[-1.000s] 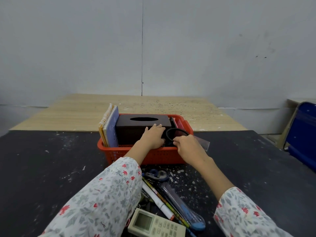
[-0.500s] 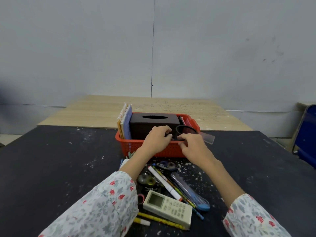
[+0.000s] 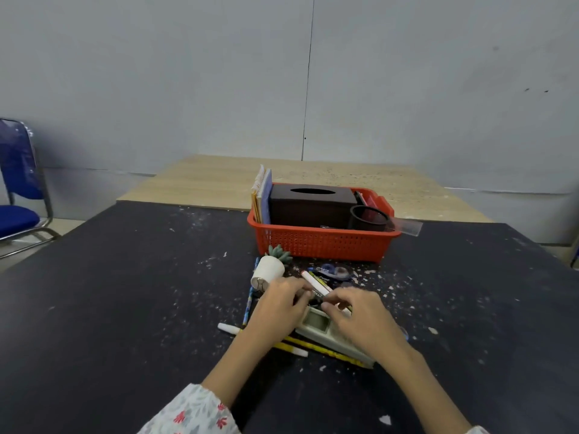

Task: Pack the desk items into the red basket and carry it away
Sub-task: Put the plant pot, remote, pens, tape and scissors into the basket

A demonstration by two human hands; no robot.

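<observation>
Nearest the camera, the left hand (image 3: 279,308) and the right hand (image 3: 360,317) hovered close together over a heap of loose stationery on the black table (image 3: 125,308), their fingers curled down among the pens; blur made it impossible to tell whether either actually pinched anything, though both seemed to reach for the white marker (image 3: 315,285) lying across the heap. Under the right hand lay the pale remote control (image 3: 326,335), with yellow pencils (image 3: 316,347) beneath it. The step looked like gathering the pens, and it would have gone best by bunching them into one parallel bundle before lifting, so none rolled away. Just beyond the left hand a small potted succulent (image 3: 270,267) lay tipped on its side; beside it sat a correction-tape dispenser (image 3: 333,272). Farther on stood the red basket (image 3: 322,241), already holding notebooks (image 3: 262,195), a dark tissue box (image 3: 310,203) and a black mesh cup (image 3: 368,218).
</observation>
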